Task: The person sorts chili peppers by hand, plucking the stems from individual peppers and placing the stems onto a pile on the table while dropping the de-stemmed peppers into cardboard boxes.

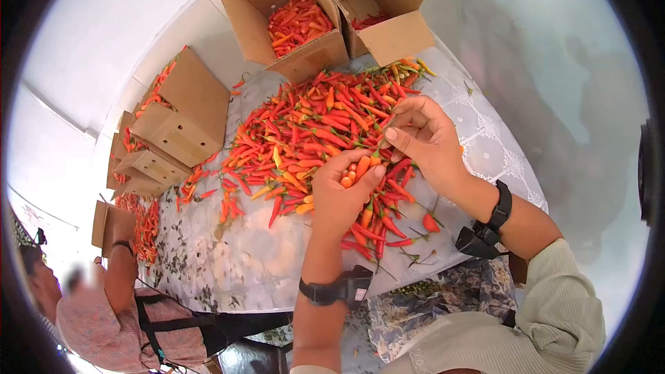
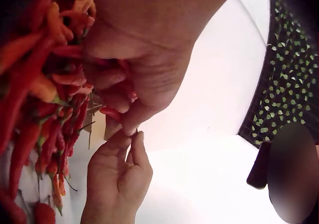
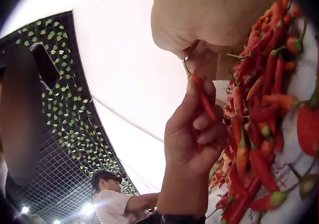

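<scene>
A big pile of red and orange chilies (image 1: pixel 312 125) covers the patterned tablecloth (image 1: pixel 228 263). My left hand (image 1: pixel 357 183) hovers over the pile's near edge, cupped around a handful of small orange and red chilies (image 1: pixel 357 166). My right hand (image 1: pixel 388 128) is just above and right of it, thumb and forefinger pinching a thin green stem. In the left wrist view the right hand (image 2: pixel 117 171) pinches that stem below the left palm (image 2: pixel 144 69). In the right wrist view the left hand (image 3: pixel 192 134) grips a red chili (image 3: pixel 205 102) whose stem reaches up to the right hand's fingers (image 3: pixel 199 55).
Two open cardboard boxes (image 1: pixel 298 24) (image 1: pixel 377 17) holding chilies stand at the table's far end. More boxes (image 1: pixel 183 114) line the left side. Loose stems (image 1: pixel 415 256) lie near the front edge. Another person (image 1: pixel 104 312) sits at the lower left.
</scene>
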Demonstrator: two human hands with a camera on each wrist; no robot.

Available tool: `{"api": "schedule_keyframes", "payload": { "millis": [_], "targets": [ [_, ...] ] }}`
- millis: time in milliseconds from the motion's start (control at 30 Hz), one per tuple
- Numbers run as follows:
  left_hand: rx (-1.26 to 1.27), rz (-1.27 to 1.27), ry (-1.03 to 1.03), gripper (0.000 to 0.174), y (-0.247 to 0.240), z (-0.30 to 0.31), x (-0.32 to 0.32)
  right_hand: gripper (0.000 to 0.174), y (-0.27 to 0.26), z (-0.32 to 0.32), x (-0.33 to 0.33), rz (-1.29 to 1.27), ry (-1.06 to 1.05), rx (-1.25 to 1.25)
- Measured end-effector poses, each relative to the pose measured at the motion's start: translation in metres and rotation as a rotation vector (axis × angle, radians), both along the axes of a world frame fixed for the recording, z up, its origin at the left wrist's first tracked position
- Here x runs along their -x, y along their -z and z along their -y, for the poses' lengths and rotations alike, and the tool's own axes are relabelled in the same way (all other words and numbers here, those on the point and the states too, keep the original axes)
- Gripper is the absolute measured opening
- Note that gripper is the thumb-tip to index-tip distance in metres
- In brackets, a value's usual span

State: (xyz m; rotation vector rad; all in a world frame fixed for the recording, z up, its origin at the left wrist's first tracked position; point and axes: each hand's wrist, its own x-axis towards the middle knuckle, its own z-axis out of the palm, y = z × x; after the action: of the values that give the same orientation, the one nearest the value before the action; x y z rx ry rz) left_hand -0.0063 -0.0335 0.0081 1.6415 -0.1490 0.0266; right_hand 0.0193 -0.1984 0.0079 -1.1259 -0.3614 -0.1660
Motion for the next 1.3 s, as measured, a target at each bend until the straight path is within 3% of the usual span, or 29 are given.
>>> {"api": "schedule_keyframes", "payload": {
  "millis": [167, 200, 300, 400, 500, 700, 900, 1000, 1300],
  "targets": [
    [-0.034, 0.029, 0.009, 0.027, 0.006, -0.003, -0.003, 0.022, 0.0, 0.001, -0.001, -0.176, -0.135, 0.052],
    [-0.044, 0.042, 0.01, 0.026, 0.007, -0.003, -0.004, 0.021, 0.002, 0.001, -0.003, -0.174, -0.18, 0.098],
    [-0.011, 0.057, 0.037, 0.024, 0.008, -0.004, -0.006, 0.018, 0.007, 0.001, -0.005, 0.017, -0.055, 0.4],
    [-0.01, 0.06, 0.035, 0.023, 0.003, -0.002, -0.002, 0.023, 0.0, 0.001, 0.0, 0.038, -0.039, 0.434],
    [0.022, 0.091, 0.098, 0.02, 0.011, -0.006, -0.005, 0.023, 0.005, 0.005, -0.004, -0.012, -0.162, 0.428],
    [0.09, -0.012, 0.146, 0.017, 0.0, -0.006, 0.002, 0.023, 0.017, 0.002, -0.01, -0.137, -0.373, 0.239],
    [0.224, 0.039, 0.192, 0.015, 0.005, -0.003, 0.001, 0.019, 0.01, 0.006, -0.007, -0.359, -0.559, 0.061],
    [0.241, -0.047, 0.199, 0.014, 0.002, -0.007, 0.001, 0.017, 0.014, 0.001, -0.004, -0.525, -0.639, -0.151],
    [0.385, -0.141, 0.267, 0.013, 0.003, -0.007, -0.001, 0.02, 0.01, 0.002, -0.001, -0.549, -0.749, -0.225]
  ]
}}
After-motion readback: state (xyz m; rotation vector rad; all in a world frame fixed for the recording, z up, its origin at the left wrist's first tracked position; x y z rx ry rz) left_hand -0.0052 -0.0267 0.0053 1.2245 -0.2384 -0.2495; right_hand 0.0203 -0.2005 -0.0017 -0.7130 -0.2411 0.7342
